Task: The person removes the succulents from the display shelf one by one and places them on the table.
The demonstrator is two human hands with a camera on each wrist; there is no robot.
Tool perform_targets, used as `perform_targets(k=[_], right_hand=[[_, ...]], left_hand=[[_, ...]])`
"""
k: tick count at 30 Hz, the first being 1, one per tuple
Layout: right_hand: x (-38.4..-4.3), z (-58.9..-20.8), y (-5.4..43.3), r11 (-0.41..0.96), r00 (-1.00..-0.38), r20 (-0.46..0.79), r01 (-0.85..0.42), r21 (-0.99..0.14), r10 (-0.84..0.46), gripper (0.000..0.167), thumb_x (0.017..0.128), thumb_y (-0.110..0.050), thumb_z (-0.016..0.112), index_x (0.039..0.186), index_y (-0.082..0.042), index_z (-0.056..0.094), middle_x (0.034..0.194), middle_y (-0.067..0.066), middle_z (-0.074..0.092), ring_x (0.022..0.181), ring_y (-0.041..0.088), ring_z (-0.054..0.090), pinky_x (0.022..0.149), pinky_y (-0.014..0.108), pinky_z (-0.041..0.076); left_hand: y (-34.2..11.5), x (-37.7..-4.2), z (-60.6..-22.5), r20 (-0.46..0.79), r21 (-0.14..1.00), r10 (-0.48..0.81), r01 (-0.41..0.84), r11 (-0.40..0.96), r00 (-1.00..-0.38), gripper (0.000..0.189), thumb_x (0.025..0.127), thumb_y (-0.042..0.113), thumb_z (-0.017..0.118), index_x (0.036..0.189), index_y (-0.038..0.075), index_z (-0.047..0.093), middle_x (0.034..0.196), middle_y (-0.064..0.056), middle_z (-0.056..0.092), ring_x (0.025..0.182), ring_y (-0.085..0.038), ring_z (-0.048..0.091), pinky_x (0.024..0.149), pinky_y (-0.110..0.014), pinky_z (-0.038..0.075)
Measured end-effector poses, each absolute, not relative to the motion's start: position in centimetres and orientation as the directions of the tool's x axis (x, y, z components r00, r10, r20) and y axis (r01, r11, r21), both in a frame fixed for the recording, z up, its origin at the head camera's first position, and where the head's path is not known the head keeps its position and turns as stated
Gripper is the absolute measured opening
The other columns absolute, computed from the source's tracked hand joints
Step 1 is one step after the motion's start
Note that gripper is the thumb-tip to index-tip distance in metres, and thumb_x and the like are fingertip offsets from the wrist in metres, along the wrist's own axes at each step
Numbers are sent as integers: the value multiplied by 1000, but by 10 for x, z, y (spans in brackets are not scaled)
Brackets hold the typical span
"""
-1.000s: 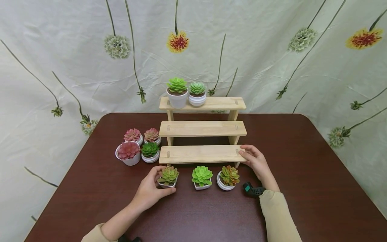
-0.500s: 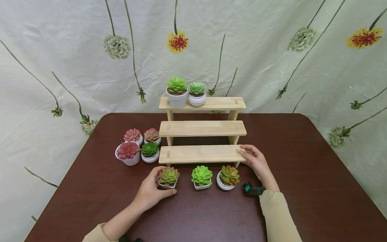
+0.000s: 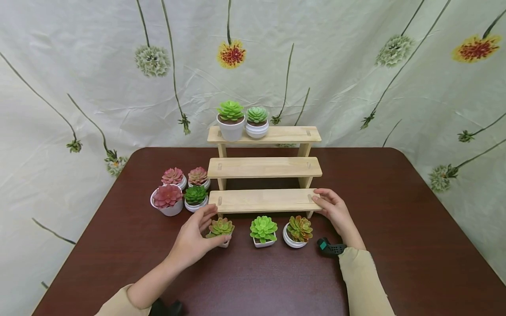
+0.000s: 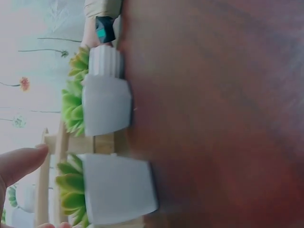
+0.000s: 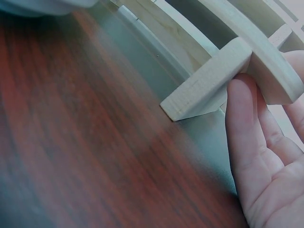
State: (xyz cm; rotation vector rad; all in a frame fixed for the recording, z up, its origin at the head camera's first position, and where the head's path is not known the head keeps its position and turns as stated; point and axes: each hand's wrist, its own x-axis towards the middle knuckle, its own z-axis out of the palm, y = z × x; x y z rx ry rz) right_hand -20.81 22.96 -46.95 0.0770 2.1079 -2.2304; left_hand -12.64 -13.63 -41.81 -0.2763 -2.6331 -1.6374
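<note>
My left hand (image 3: 193, 235) hovers over a yellow-green succulent (image 3: 221, 227) in a square white pot (image 4: 118, 189), thumb and fingers parted around the leaves. The left wrist view shows the thumb apart from the pot, which stands on the table. With my right hand (image 3: 336, 213) I grip the right end of the bottom tier of a three-tier wooden plant stand (image 3: 262, 201); the right wrist view shows fingers (image 5: 242, 109) beneath the board beside its leg. In front of the stand are a bright green succulent (image 3: 263, 229) and a reddish-green one (image 3: 299, 229).
Left of the stand, several potted succulents cluster, among them a red one (image 3: 168, 195) and a dark green one (image 3: 195, 195). Two green succulents (image 3: 231, 111) occupy the top tier's left half. A dandelion-print cloth (image 3: 336, 79) hangs behind the dark wood table (image 3: 395, 228).
My left hand has lifted off the square pot and risen slightly, fingers now over the stand's front left corner. My right hand stays put on the stand.
</note>
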Motion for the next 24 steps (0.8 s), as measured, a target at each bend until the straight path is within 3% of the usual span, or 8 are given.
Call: perform_targets(k=[16, 24], right_hand=[[-208, -471, 230, -70, -997, -65, 66, -995, -29, 26, 90, -15, 63, 113, -6, 55, 107, 5, 57, 83, 13, 61, 73, 27, 53], [-209, -471, 230, -57, -997, -68, 70, -996, -32, 33, 90, -17, 64, 117, -1, 53, 110, 8, 57, 84, 14, 62, 74, 28, 53]], left_hand=[[-132, -178, -351, 103, 960, 135, 133, 245, -986, 76, 79, 13, 77, 139, -4, 33, 137, -21, 43, 128, -28, 42, 104, -33, 35], [-117, -214, -326, 130, 961, 76, 145, 235, -989, 74, 79, 14, 76, 139, -3, 34, 138, -16, 43, 127, -24, 43, 103, -32, 36]])
